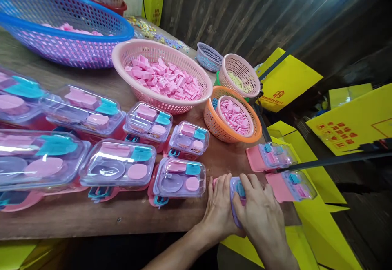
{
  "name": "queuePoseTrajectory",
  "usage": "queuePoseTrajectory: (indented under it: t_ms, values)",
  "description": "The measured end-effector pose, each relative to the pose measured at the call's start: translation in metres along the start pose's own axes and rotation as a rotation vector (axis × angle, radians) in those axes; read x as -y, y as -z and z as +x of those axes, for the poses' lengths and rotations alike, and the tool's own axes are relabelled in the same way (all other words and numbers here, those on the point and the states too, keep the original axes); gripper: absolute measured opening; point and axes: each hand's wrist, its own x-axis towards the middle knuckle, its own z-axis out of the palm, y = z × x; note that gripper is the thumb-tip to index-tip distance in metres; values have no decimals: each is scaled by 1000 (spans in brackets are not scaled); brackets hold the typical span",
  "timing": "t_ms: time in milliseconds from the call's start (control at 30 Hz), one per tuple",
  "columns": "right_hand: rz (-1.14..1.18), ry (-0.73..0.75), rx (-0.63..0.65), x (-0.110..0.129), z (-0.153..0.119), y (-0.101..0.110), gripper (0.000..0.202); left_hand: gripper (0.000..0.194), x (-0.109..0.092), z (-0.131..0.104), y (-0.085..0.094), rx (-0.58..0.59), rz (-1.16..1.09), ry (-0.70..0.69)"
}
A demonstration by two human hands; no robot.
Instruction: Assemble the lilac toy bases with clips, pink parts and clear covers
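At the table's front edge, my left hand point(219, 206) is wrapped round the left side of a pink and purple plastic toy box point(234, 206). Pressed on its top and right side is my right hand point(261, 204), fingers bent over it. Between the hands a purple rim and a blue piece show; the rest of the box is covered. Just left stands a finished-looking toy box point(180, 182) with a clear lid over pink, blue and purple pieces. Right of my hands, two pink boxes point(277, 187) lie on their sides.
Rows of similar lidded boxes point(118, 166) fill the left of the table point(128, 221). Behind them stand a pink basket point(147, 92) of pink parts, a blue basket point(70, 51) and an orange basket point(211, 119). Yellow cartons point(330, 233) border the table's right end.
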Motion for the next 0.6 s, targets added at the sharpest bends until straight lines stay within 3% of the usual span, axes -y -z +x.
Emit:
queuePoseTrajectory:
  t_ms: [400, 533, 600]
  values:
    - [-230, -35, -28, 35, 4, 14, 19, 68, -6, 10, 15, 130, 51, 6]
    - [-270, -25, -17, 35, 5, 12, 18, 66, -9, 10, 18, 114, -4, 24]
    - [-218, 2, 3, 24, 7, 8, 16, 77, -9, 9, 16, 77, -24, 32]
